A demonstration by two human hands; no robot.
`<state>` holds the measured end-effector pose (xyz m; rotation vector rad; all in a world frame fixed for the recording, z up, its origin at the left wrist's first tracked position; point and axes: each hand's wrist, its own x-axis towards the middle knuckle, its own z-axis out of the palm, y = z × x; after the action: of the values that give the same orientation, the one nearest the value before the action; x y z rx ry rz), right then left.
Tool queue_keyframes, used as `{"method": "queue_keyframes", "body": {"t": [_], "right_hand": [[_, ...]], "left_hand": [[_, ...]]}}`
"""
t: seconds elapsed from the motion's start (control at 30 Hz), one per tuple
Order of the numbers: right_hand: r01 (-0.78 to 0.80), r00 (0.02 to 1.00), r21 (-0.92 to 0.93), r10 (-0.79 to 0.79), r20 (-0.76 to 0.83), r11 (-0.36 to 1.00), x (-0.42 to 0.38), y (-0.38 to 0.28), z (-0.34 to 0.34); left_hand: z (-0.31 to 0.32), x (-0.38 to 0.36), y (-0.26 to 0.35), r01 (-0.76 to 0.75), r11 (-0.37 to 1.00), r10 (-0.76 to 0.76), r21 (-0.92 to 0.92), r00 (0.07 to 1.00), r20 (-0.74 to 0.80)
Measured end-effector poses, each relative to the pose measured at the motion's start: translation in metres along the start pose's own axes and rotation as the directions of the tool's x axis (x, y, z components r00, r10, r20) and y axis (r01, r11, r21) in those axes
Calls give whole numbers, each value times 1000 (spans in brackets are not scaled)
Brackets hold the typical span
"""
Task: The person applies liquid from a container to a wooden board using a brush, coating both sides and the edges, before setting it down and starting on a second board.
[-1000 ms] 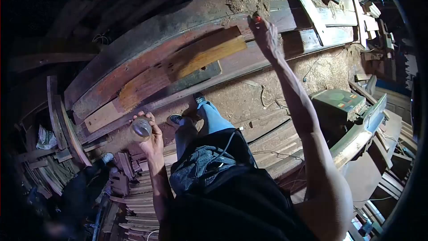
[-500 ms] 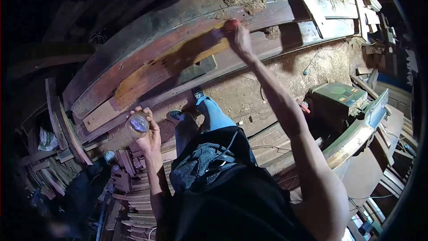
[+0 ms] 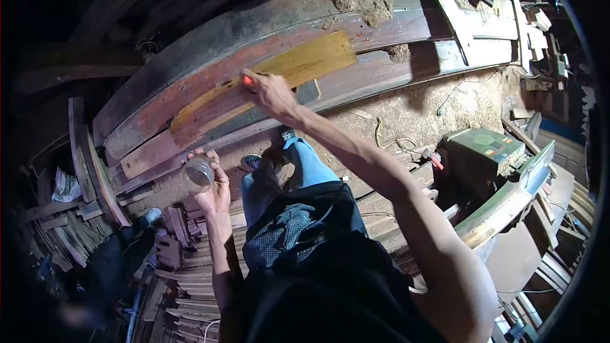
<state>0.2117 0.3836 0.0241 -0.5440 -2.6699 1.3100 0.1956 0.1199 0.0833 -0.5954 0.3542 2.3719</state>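
My left hand [image 3: 217, 192] is wrapped round a clear, round container [image 3: 199, 173], like a jar or cup. Over the workbench [image 3: 279, 20], my right hand [image 3: 273, 96] grips a tool with a red end [image 3: 248, 80]; its other end is hidden behind the hand. Beneath that hand lies a long board [image 3: 314, 58], yellow-brown and glossy over much of its length, paler at its left end. A dark flat piece [image 3: 309, 92] shows along the board's near edge.
Wood shavings [image 3: 362, 0] are heaped on the bench's far side, and sawdust covers the floor [image 3: 470, 98]. A green machine [image 3: 486, 146] stands at right, cables beside it. Stacked wood strips [image 3: 197, 302] lie below left. Another person's dark clothing [image 3: 117, 263] shows at lower left.
My right hand has moved left and nearer along the board with the red-ended tool, uncovering the board's right end. My left hand keeps the container in nearly the same spot.
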Motion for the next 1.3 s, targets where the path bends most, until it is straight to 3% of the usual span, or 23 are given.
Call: {"method": "queue_keyframes", "body": {"t": [0.03, 0.17, 0.2, 0.23, 0.27, 0.33, 0.37, 0.5, 0.57, 0.6, 0.63, 0.7, 0.73, 0.77, 0.83, 0.9, 1.03, 1.1, 1.13, 1.17, 1.2, 1.23, 1.3], "right_hand": [[93, 987, 309, -47, -153, 947, 9, -12, 12], [100, 953, 397, 27, -302, 912, 36, -6, 21], [-74, 948, 187, 127, -291, 980, 38, 28, 25], [-163, 936, 202, 216, -278, 966, 29, 36, -2], [52, 827, 4, -41, -561, 999, 22, 74, -22], [-113, 836, -15, 87, -542, 993, 12, 132, -79], [79, 713, -248, -228, -662, 966, 9, 144, -118], [-422, 794, -374, 138, -592, 826, -17, 108, -173], [-355, 854, -454, 87, -513, 817, -24, 101, -136], [-138, 886, -667, -210, -414, 732, -29, 104, -102], [-130, 963, -571, -33, -267, 810, -30, 80, -68], [120, 943, -685, -298, -147, 718, -31, 47, 11], [34, 996, -469, -67, -54, 882, -25, 2, 35], [198, 953, -332, -261, -156, 922, -22, -28, 55], [-100, 981, 48, 90, 175, 994, -10, -82, 77], [167, 980, 342, -117, -161, 925, 0, -78, 126], [-58, 975, 512, 160, -157, 857, -12, -18, 122], [18, 928, -147, -72, -366, 989, -36, 59, 72], [-46, 870, -448, -185, -457, 893, -48, 96, 46], [-201, 916, 24, 197, -349, 979, -48, 63, -14], [83, 769, -272, -235, -594, 959, -59, 155, -46], [16, 786, 63, 26, -617, 998, -60, 133, -79], [-378, 737, -300, 88, -670, 876, -67, 80, -131]], "left_hand": [[-1, 0, 2, 2, 1000, -1, -17, 1000, 4], [-3, 0, 15, 22, 999, -21, -44, 1000, 23], [-5, 1, 19, 38, 998, -36, -56, 999, 36], [-8, 2, 24, 54, 996, -51, -67, 998, 49], [-11, 3, 28, 57, 997, -54, -54, 997, 51], [-11, 6, 34, 36, 999, -34, -37, 998, 55], [-11, 7, 36, 26, 999, -24, -28, 998, 57], [-12, 9, 49, 25, 999, -24, -30, 1000, 14], [-13, 7, 56, 32, 999, -32, -31, 999, 14], [-14, 7, 60, 38, 999, -37, -29, 999, 11], [-15, 6, 65, 43, 999, -43, -28, 999, 9], [-20, 3, 74, 52, 998, -52, -30, 999, -6], [-24, 0, 79, 55, 998, -55, -30, 998, -14], [-28, -2, 85, 57, 997, -56, -52, 998, 22], [-30, -6, 94, 65, 995, -61, -72, 996, 62], [-31, -9, 102, 43, 996, -41, -75, 999, 29], [-38, -9, 117, 52, 996, -51, -78, 999, 20], [-41, -9, 122, 53, 996, -51, -77, 998, 29], [-41, -9, 123, 39, 998, -39, -53, 999, 2], [-42, -8, 124, 43, 998, -43, -53, 999, 1], [-42, -8, 125, 47, 997, -47, -53, 999, 0], [-42, -7, 126, 51, 997, -51, -54, 999, 0], [-48, -6, 129, 73, 994, -70, -87, 997, 42]]}}
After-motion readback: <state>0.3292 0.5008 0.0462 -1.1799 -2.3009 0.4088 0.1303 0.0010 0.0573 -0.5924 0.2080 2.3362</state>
